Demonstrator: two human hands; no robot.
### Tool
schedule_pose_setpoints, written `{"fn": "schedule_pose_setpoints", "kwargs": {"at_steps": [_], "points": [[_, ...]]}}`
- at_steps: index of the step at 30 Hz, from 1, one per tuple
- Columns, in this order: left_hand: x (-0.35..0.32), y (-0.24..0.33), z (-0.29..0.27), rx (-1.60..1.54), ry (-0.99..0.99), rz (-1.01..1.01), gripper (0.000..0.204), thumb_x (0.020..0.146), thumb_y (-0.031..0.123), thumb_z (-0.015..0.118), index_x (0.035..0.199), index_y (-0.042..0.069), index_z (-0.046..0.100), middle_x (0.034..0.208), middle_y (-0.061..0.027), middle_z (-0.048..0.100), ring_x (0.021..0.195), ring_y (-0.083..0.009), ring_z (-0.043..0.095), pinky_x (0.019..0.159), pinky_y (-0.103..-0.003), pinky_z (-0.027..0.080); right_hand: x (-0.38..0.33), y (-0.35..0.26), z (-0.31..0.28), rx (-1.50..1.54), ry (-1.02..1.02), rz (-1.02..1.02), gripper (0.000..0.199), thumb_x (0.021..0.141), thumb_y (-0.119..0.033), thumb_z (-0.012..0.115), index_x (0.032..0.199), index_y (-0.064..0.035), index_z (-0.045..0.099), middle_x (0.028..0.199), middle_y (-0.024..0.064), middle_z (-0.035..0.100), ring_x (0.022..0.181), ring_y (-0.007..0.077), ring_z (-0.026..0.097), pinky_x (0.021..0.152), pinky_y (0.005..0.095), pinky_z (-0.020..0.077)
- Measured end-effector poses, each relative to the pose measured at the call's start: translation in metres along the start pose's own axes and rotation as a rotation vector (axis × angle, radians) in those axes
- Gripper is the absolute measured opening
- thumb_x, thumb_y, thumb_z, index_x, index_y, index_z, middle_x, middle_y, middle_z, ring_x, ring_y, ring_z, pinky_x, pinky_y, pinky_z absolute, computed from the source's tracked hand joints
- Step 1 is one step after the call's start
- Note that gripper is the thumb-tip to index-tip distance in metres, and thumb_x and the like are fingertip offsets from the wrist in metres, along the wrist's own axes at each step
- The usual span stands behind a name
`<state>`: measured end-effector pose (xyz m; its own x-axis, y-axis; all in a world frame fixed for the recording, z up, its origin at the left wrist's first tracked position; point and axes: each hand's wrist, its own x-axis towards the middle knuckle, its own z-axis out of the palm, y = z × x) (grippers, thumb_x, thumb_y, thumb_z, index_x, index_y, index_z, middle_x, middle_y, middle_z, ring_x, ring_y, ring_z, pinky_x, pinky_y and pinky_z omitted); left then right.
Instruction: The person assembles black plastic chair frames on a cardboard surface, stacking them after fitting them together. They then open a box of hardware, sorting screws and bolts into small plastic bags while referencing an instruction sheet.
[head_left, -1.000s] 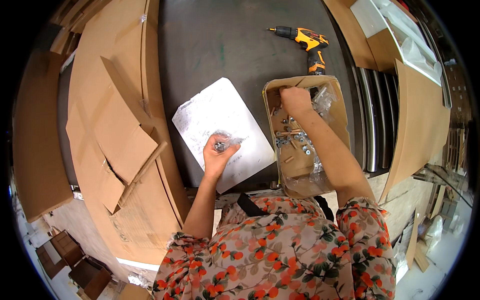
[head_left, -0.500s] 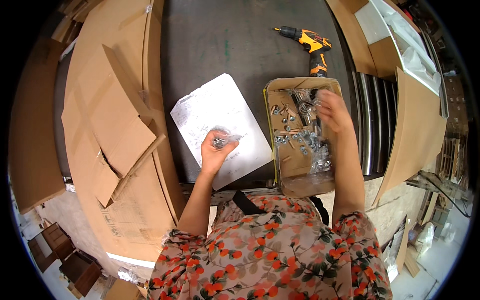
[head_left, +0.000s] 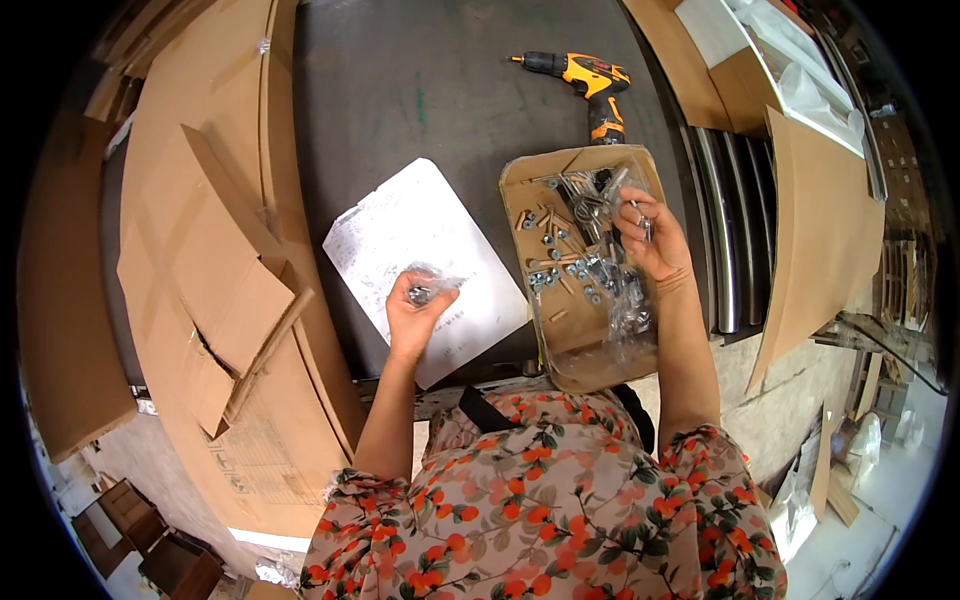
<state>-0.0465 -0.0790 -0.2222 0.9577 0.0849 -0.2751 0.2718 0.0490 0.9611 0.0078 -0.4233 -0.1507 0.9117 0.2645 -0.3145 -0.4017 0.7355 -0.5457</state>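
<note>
In front of me: flat, dark grey worktop [head_left: 450, 80], faint green marks. Large brown cardboard carton [head_left: 200, 80] along its left; row of shiny cylindrical metal rollers [head_left: 727, 240] at right. Pale floor [head_left: 170, 470] below. Brown box-shaped furniture [head_left: 182, 558] on it, left side. Rollers catch bright light.

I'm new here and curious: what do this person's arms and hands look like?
The left hand and right hand are gloveless, the forearms bare. The sleeves end around the elbows, with an orange-red fruit and dark green leaf print on beige.
</note>
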Motion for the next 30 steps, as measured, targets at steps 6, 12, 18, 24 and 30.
{"fn": "schedule_pose_setpoints", "kwargs": {"at_steps": [6,12,18,24,30], "points": [[0.000,0.000,-0.001,-0.003,-0.005,0.004,0.029,0.066,0.000,0.077,0.082,0.006,0.054,0.079,0.0016,0.057,0.072,-0.0067,0.052,0.065,-0.021,0.044,0.023,-0.001,0.030,-0.476,0.292,0.045,0.010,0.087,-0.015,0.052,0.090,-0.0055,0.053,0.072,-0.0013,0.045,0.058,0.0079,0.041,0.044,0.0180,0.0303],[0.001,-0.003,-0.002,-0.031,-0.023,-0.025,0.029,0.066,0.001,0.077,0.083,0.006,0.054,0.080,0.0015,0.056,0.074,-0.0068,0.052,0.066,-0.021,0.044,0.079,0.016,-0.021,-1.500,0.353,-0.120,0.019,0.081,-0.021,0.057,0.086,-0.0031,0.062,0.080,0.0100,0.064,0.069,0.0263,0.060,0.060,0.0335,0.0455],[0.000,-0.006,-0.003,-0.040,-0.012,-0.016,0.029,0.066,0.001,0.077,0.083,0.006,0.054,0.080,0.0013,0.056,0.075,-0.0073,0.052,0.069,-0.022,0.044,0.054,0.032,-0.010,-2.085,0.196,0.089,0.022,0.078,-0.017,0.054,0.091,-0.0061,0.068,0.089,0.0203,0.064,0.088,0.0375,0.060,0.078,0.0422,0.0480],[0.001,-0.006,-0.005,-0.017,-0.025,-0.032,0.028,0.067,0.001,0.076,0.083,0.006,0.053,0.082,0.0011,0.056,0.075,-0.0072,0.051,0.068,-0.022,0.045,0.081,0.037,0.001,-1.898,0.410,-0.346,0.020,0.080,-0.019,0.055,0.085,-0.0026,0.065,0.079,0.0196,0.063,0.078,0.0378,0.061,0.069,0.0434,0.0483],[0.001,-0.003,-0.002,-0.013,-0.016,-0.002,0.027,0.067,-0.001,0.075,0.083,0.006,0.054,0.077,0.0021,0.057,0.070,-0.0061,0.051,0.065,-0.021,0.043,0.096,0.050,-0.005,-2.198,0.452,-0.240,0.019,0.080,-0.021,0.058,0.084,-0.0034,0.063,0.078,0.0189,0.063,0.077,0.0372,0.062,0.068,0.0441,0.0487]]}}
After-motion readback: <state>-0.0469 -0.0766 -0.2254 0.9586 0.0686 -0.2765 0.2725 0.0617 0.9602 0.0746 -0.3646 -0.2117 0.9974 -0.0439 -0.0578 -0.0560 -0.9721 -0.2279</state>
